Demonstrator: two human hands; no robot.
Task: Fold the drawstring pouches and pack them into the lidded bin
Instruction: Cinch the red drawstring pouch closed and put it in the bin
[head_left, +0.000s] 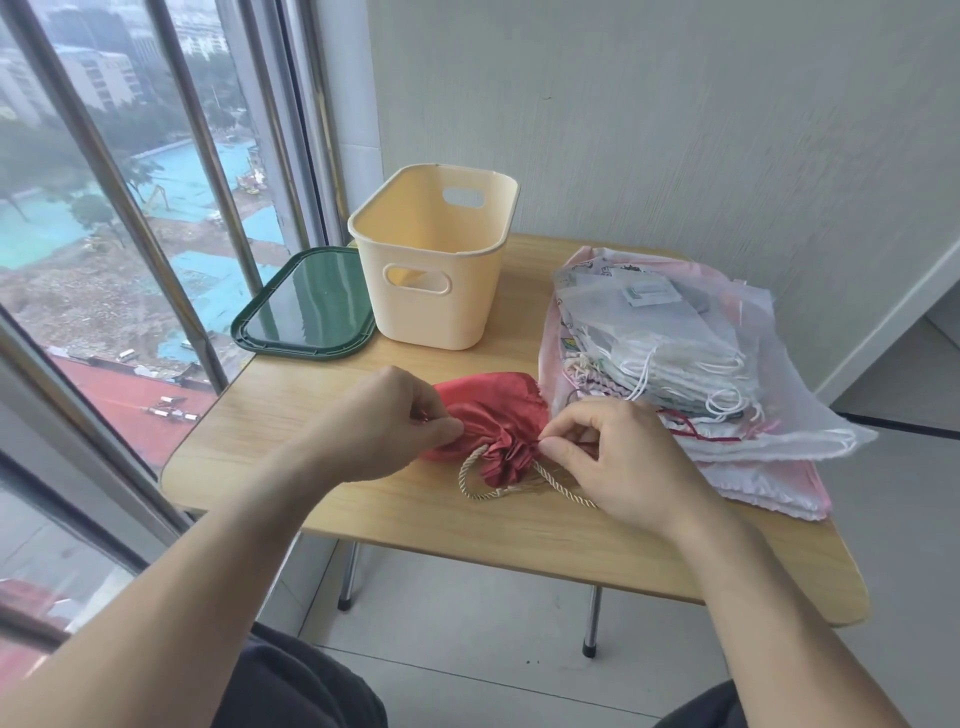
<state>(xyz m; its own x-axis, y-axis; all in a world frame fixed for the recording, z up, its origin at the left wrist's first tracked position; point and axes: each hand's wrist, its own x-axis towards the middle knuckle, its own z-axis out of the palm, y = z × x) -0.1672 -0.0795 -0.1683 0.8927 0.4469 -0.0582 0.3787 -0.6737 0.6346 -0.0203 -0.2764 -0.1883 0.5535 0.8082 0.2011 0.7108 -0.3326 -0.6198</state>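
A red satin drawstring pouch (493, 415) lies on the wooden table (395, 509), its neck gathered toward me, with a cream cord (470, 480) looping out in front. My left hand (384, 421) pinches the pouch's left side at the gathered edge. My right hand (608, 457) pinches the right side of the neck where the cord comes out. Behind the pouch stands the cream bin (431, 260), upright with nothing visible inside. Its dark green lid (306, 306) lies flat to the left of it.
A stack of several white and pink drawstring pouches (675, 374) covers the table's right side, close to my right hand. The window with metal bars (171, 208) runs along the left, a wall stands behind. The table's near edge is just below my wrists.
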